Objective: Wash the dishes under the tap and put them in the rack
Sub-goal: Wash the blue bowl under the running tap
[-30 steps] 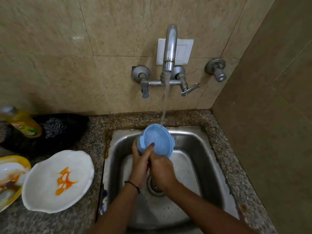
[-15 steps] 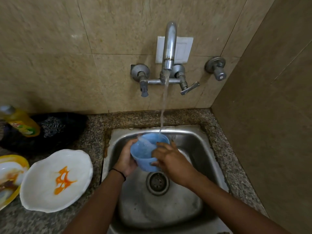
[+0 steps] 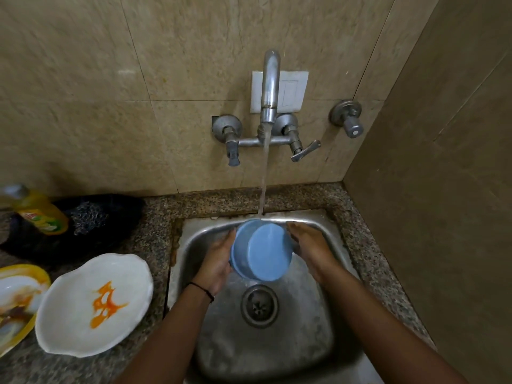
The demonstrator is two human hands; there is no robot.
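A small blue bowl (image 3: 261, 250) is held over the steel sink (image 3: 327, 322), tipped so its underside faces me. My left hand (image 3: 217, 263) cups its left side and my right hand (image 3: 310, 246) presses its right side. Water runs from the wall tap (image 3: 270, 87) in a thin stream onto the bowl's far edge. On the counter at the left lie a white plate (image 3: 91, 303) with an orange sauce stain and a yellow-rimmed dirty plate (image 3: 16, 300), cut off by the frame edge. No rack is in view.
A yellow dish-soap bottle (image 3: 38, 210) lies at the far left beside a dark scrubber on a black cloth (image 3: 91, 217). The sink drain (image 3: 259, 306) sits below the bowl. A tiled wall closes in on the right. The granite counter (image 3: 158, 234) rims the sink.
The bowl went from bottom-up under the stream, to mouth-up catching water, to tipped with its underside towards me. My hands shifted from below it to either side.
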